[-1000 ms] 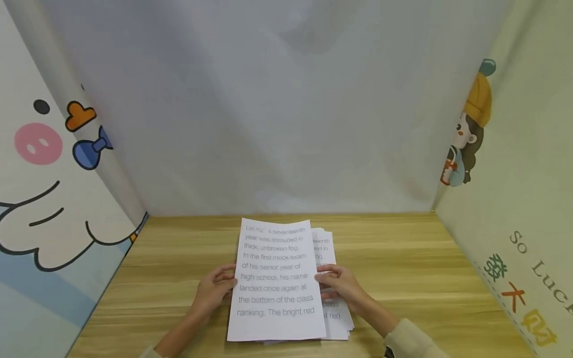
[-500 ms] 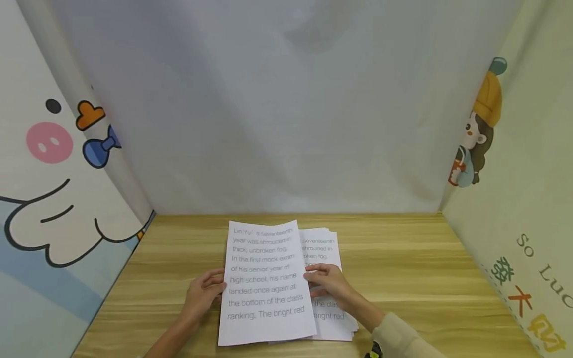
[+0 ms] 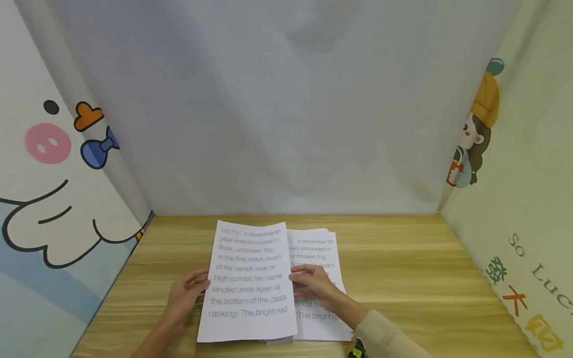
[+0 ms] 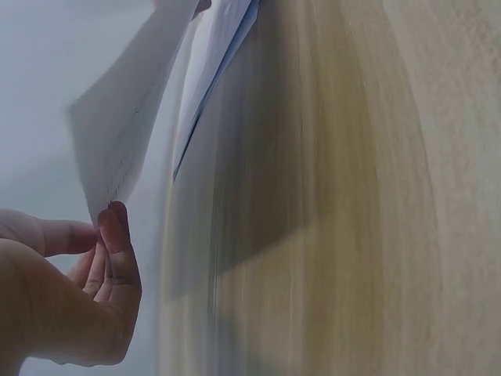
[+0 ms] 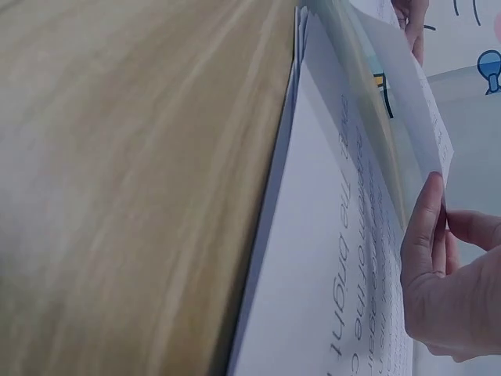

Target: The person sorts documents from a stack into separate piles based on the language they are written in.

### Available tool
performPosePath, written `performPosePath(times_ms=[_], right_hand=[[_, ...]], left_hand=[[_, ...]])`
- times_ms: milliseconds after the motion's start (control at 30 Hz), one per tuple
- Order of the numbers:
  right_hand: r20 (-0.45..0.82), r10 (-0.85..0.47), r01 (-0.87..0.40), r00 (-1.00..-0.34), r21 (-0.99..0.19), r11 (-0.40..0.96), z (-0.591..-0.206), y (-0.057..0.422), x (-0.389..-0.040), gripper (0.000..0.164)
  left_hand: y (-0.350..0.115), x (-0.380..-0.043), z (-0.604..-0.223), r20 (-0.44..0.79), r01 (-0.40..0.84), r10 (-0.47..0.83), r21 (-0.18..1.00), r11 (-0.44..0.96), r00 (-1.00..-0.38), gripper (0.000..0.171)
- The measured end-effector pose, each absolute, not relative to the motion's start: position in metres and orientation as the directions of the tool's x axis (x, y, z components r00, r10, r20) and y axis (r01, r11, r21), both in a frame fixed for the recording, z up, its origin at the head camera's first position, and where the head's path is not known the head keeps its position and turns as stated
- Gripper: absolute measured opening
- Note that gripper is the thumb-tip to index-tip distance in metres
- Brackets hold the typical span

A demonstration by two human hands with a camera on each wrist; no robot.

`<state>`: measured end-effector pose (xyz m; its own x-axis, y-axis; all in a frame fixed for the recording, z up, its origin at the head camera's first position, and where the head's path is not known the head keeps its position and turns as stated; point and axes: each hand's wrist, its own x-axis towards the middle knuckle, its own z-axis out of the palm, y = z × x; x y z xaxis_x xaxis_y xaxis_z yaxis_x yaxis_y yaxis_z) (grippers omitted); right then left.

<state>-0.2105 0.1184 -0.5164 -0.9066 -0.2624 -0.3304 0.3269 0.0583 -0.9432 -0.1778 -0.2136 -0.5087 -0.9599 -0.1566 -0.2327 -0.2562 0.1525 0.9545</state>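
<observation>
A printed sheet of paper (image 3: 248, 278) is held up between both hands, with large English text facing up. My left hand (image 3: 185, 296) pinches its left edge between thumb and fingers; the left wrist view shows the sheet (image 4: 129, 117) raised above the table. On the opposite edge, my right hand (image 3: 315, 286) pinches the paper the same way, fingers underneath. Below and to the right lies a stack of similar printed sheets (image 3: 320, 325), partly covered by the raised one. In the right wrist view the stack (image 5: 290, 258) lies flat, its edges slightly uneven.
The wood-grain table (image 3: 394, 278) extends on both sides of the papers. A pale cloth backdrop (image 3: 286, 124) rises behind it. Cartoon-printed panels stand at the left (image 3: 49, 199) and the right (image 3: 515, 199).
Both hands have carried the sheet leftward, from over the stack to partly beside it. More of the stack's top page now shows on the right.
</observation>
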Motion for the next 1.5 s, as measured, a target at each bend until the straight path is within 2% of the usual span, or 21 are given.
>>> performPosePath(times_ms=[267,600,700,800,933,1067,1233,1500], right_hand=[[-0.322,-0.272,0.325,-0.907,-0.945,0.036,-0.514,0.091,-0.218,0.042],[-0.320,-0.273,0.336,-0.907,-0.942,-0.014,-0.505,0.051,-0.219,0.036],[-0.318,-0.267,0.339,-0.910,-0.940,-0.033,-0.506,0.037,-0.221,0.033],[-0.318,-0.270,0.342,-0.909,-0.939,-0.044,-0.509,0.024,-0.222,0.031],[-0.326,-0.274,0.355,-0.905,-0.933,-0.062,-0.513,0.012,-0.222,0.030],[-0.348,-0.247,0.375,-0.904,-0.924,-0.074,-0.516,0.004,-0.224,0.029],[-0.339,-0.246,0.356,-0.908,-0.934,-0.029,-0.514,-0.002,-0.227,0.031],[-0.327,-0.350,0.296,-0.878,-0.945,0.139,-0.508,-0.001,-0.229,0.039]], left_hand=[[-0.238,-0.182,-0.511,-0.285,-0.316,-0.201,0.939,0.139,-0.937,0.047],[-0.278,-0.190,-0.497,-0.340,-0.381,-0.222,0.907,0.181,-0.914,0.053],[-0.293,-0.192,-0.497,-0.371,-0.404,-0.210,0.903,0.147,-0.905,0.055],[-0.307,-0.193,-0.500,-0.408,-0.433,-0.192,0.895,0.110,-0.892,0.049],[-0.318,-0.193,-0.506,-0.434,-0.451,-0.179,0.890,0.068,-0.883,0.032],[-0.321,-0.197,-0.510,-0.442,-0.459,-0.187,0.887,0.060,-0.878,0.037],[-0.322,-0.204,-0.512,-0.431,-0.465,-0.229,0.877,0.120,-0.873,0.054],[-0.324,-0.208,-0.517,-0.405,-0.462,-0.268,0.864,0.200,-0.874,0.054]])
